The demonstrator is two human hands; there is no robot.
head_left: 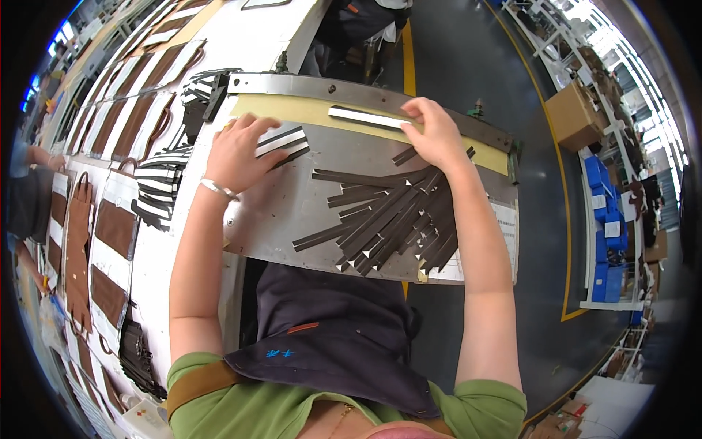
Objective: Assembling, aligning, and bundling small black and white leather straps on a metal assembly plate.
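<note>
Right: a shelving rack (613, 305) holds a cardboard box (575, 115) and blue bins (599, 177). Upper centre: a yellow stripe (409, 62) marks the grey floor (468, 58). Left: brown-and-white panels (114, 234) lie on the white bench (256, 36); a person (29, 201) stands beyond.

Striped strips (295, 139) are black-and-white, the pile (387, 216) dark brown.
</note>
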